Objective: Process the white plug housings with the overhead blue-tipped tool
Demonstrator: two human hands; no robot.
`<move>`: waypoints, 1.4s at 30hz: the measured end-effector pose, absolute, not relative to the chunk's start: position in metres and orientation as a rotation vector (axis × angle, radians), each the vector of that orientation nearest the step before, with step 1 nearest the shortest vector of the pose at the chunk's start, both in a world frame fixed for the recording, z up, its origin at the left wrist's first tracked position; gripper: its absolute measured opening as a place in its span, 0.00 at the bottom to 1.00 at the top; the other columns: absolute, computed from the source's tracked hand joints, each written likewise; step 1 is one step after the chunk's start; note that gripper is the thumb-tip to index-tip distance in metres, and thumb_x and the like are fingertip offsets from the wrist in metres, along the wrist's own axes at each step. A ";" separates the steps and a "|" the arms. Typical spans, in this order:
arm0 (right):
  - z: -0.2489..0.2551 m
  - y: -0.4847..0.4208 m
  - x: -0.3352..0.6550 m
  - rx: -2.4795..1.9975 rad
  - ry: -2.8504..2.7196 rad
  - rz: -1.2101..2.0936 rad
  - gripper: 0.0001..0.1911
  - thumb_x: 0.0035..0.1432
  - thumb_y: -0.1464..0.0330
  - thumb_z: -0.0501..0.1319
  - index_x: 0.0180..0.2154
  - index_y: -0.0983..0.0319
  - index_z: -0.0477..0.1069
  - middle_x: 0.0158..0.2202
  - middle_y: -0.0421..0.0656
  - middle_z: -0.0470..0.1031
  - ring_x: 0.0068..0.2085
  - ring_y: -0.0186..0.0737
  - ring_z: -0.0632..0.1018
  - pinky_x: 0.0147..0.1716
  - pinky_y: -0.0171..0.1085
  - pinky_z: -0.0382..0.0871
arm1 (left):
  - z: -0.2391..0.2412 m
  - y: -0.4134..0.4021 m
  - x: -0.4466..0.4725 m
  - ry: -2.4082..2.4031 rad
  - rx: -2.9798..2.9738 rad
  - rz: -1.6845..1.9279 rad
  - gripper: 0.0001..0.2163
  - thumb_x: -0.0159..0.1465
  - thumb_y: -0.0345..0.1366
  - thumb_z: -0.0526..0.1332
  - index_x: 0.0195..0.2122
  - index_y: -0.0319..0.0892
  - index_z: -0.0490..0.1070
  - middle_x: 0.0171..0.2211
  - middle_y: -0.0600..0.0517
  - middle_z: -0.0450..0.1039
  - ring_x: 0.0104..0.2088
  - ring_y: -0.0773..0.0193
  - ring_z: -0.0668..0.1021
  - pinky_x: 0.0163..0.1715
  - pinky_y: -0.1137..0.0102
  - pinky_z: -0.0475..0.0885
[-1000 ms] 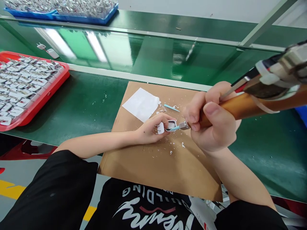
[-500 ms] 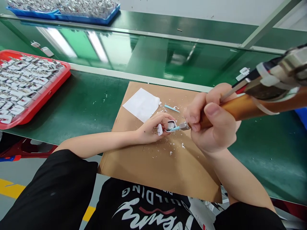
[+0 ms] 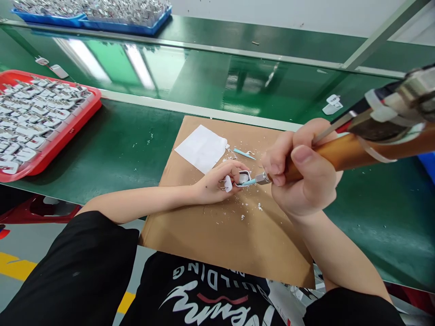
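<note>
My left hand (image 3: 214,184) is closed around a small white plastic charger housing (image 3: 244,176), its hollow side showing, low over the cardboard sheet (image 3: 190,226). A white plug piece with metal pins (image 3: 228,184) sticks out by the same fingers; whether it is joined to the housing I cannot tell. Wrapped round the orange-brown barrel of a power trimming tool (image 3: 363,144) is my right hand (image 3: 306,174), thumb on top. The tool's light-blue blade (image 3: 249,182) touches the housing's near rim. A loose light-blue blade (image 3: 244,154) and white shavings (image 3: 260,206) lie on the cardboard.
A white paper square (image 3: 203,148) lies on the cardboard. To the left stands a red tray (image 3: 81,120) full of white plug parts; blue trays (image 3: 136,29) hold more at the back. Charger parts (image 3: 332,105) ride on a shiny green belt (image 3: 204,77) beyond the bench.
The charger parts on the green belt have shifted to the left. Both hands, the tool and the housing stay almost where they were.
</note>
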State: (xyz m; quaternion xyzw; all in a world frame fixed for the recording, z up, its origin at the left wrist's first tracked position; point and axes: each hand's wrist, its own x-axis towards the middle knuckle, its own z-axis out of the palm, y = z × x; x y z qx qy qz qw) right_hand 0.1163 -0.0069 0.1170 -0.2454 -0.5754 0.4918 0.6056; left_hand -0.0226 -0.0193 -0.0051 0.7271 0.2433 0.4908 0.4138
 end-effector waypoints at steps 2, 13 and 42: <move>0.117 -0.007 0.117 -0.547 -1.346 1.141 0.19 0.51 0.58 0.67 0.19 0.57 0.60 0.14 0.35 0.59 0.11 0.29 0.56 0.10 0.38 0.45 | -0.005 -0.019 -0.023 0.609 1.832 1.231 0.08 0.64 0.35 0.61 0.34 0.42 0.60 0.47 0.45 0.68 0.39 0.65 0.73 0.35 0.70 0.69; 0.115 -0.006 0.120 -0.467 -1.288 1.208 0.09 0.51 0.68 0.64 0.22 0.59 0.67 0.15 0.34 0.64 0.12 0.27 0.59 0.10 0.34 0.46 | -0.007 -0.019 -0.025 0.581 1.799 1.194 0.07 0.62 0.29 0.60 0.35 0.42 0.60 0.49 0.45 0.68 0.40 0.64 0.73 0.34 0.71 0.69; 0.114 -0.003 0.121 -0.530 -1.324 1.134 0.16 0.52 0.65 0.65 0.20 0.59 0.60 0.14 0.34 0.62 0.12 0.27 0.58 0.11 0.34 0.49 | -0.006 -0.024 -0.024 0.710 1.764 1.175 0.16 0.62 0.27 0.59 0.51 0.45 0.64 0.46 0.46 0.73 0.40 0.66 0.76 0.31 0.74 0.72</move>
